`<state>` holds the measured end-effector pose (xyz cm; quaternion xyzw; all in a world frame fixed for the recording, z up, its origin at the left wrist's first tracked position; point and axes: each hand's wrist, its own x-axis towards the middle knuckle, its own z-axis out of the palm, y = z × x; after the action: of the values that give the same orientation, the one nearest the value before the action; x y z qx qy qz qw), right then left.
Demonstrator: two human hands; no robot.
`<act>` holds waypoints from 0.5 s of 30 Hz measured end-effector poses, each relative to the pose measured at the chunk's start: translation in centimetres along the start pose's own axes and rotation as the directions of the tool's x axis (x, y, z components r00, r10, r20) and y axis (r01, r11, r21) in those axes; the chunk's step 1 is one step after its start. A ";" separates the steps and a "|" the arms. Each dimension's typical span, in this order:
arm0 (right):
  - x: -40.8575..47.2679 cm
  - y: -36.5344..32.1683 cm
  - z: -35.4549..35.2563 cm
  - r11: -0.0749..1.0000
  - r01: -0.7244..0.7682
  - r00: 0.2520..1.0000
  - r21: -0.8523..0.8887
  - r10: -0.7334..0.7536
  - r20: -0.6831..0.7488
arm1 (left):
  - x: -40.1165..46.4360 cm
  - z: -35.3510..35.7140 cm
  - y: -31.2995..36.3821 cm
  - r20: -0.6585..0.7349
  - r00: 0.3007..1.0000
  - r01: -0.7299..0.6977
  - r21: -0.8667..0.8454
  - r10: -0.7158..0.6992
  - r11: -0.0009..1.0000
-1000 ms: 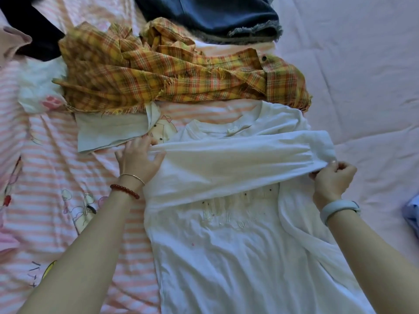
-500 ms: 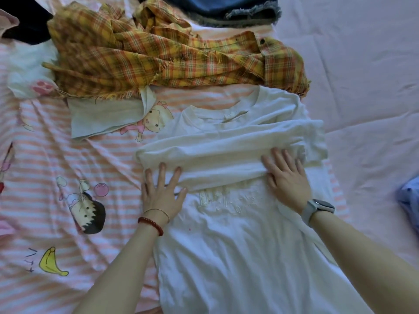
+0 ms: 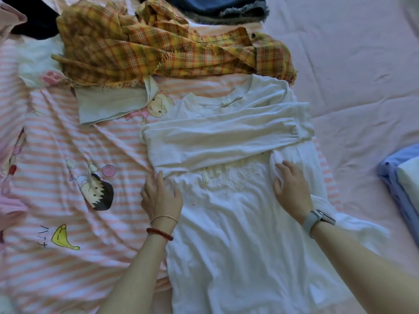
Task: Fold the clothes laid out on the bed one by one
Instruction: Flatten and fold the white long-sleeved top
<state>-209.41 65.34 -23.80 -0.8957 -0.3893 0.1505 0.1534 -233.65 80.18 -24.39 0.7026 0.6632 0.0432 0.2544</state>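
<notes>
A white long-sleeved shirt lies flat on the bed, collar away from me. One sleeve is folded across the chest from left to right. My left hand rests flat on the shirt's left edge just below that sleeve. My right hand lies flat, fingers spread, on the shirt's right side, where the other sleeve trails down under my forearm. A yellow plaid garment is heaped beyond the collar.
A pink striped cartoon sheet covers the left of the bed, plain pink sheet the right. Dark denim lies at the top, a pale green cloth under the plaid, and folded blue and white clothes at the right edge.
My right hand let go of the sleeve cuff after laying it across the chest. Both hands then slid down from the folded sleeve to the shirt's sides, smoothing it.
</notes>
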 end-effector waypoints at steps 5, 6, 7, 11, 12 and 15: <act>-2.1 3.1 -1.2 0.963 -0.168 0.976 -0.211 0.193 0.105 | -4.7 3.1 3.9 0.172 0.970 -0.169 -0.020 0.170 0.985; -2.4 3.9 -1.3 0.942 -0.172 0.967 -0.289 0.217 0.132 | -5.7 3.8 4.7 0.207 0.966 -0.147 -0.068 0.158 0.987; -2.6 5.1 -1.5 0.922 -0.172 0.958 -0.346 0.238 0.159 | -6.7 4.5 5.6 0.230 0.960 -0.136 -0.119 0.160 0.984; -1.7 10.2 -3.6 0.984 -0.142 0.939 -0.107 0.168 0.299 | -10.0 6.7 10.8 0.240 0.923 -0.232 -0.273 0.300 0.933; -1.1 11.7 -5.0 0.986 -0.160 0.942 0.045 0.139 0.306 | -10.4 7.2 12.6 0.220 0.918 -0.264 -0.282 0.330 0.922; 3.0 16.7 -11.0 0.954 -0.152 0.984 0.259 0.122 0.126 | -11.2 9.5 18.9 0.136 0.908 -0.360 -0.233 0.397 0.903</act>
<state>-192.34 55.00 -20.83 -0.8821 -0.3101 0.2604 0.2405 -213.93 66.86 -21.67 0.7897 0.4799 0.0956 0.3700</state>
